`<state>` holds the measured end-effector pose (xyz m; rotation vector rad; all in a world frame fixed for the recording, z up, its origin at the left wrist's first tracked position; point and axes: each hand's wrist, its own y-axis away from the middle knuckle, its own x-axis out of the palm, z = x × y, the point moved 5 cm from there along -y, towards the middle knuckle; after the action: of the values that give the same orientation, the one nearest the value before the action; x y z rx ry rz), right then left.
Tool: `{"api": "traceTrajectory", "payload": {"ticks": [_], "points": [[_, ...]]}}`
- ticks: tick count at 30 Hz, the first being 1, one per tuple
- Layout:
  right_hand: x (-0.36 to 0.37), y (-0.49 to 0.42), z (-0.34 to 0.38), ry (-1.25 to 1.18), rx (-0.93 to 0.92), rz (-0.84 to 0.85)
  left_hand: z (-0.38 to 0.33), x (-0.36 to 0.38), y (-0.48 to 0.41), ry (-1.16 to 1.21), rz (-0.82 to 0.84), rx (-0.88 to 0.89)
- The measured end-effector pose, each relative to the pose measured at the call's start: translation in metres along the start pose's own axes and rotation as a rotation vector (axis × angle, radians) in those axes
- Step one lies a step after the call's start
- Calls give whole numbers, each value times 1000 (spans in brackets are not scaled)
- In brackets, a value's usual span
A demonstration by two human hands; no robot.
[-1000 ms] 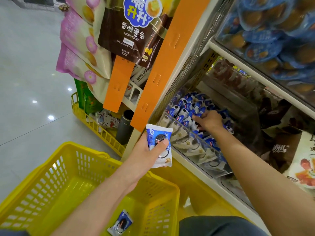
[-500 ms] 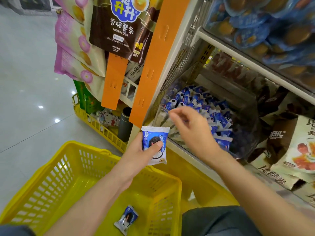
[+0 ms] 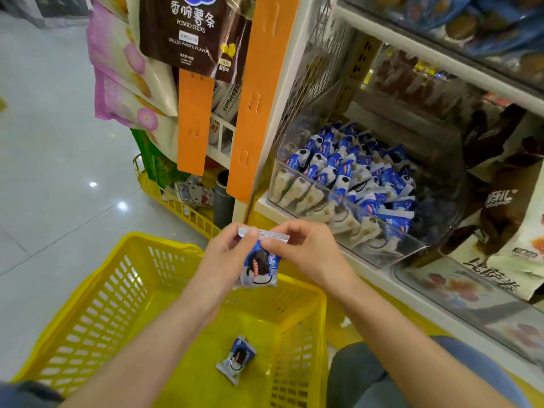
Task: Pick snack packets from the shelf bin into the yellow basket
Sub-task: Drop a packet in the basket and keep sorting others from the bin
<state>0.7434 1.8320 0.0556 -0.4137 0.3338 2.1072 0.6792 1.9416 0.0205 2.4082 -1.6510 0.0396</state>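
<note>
Left hand [image 3: 222, 260] and right hand [image 3: 309, 254] in a pinch on crimped top of blue-and-white snack packet [image 3: 260, 270] over yellow basket [image 3: 88, 293]

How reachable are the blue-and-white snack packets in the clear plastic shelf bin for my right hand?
Probably yes: the clear bin is open-topped, nothing lies between. But the right hand pinches the held blue-and-white packet and must release first.

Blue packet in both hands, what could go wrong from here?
The held packet hangs close to the far rim of the yellow basket; released here, it might clip the rim and drop outside. Both the left hand and right hand pinch its top seal, so pulling apart could tear it open.
</note>
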Motion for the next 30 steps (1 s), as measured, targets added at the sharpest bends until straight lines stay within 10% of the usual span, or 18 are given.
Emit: {"api": "traceTrajectory", "payload": {"ticks": [9, 20, 30], "points": [[-1, 16, 24, 557, -448, -130, 2, -1, 3, -11, 22, -37], [-27, -2, -6, -178, 94, -227, 5, -16, 3, 71, -58, -70], [-5, 7, -2, 348, -91, -36, -12, -23, 7, -487, -136, 276]]}}
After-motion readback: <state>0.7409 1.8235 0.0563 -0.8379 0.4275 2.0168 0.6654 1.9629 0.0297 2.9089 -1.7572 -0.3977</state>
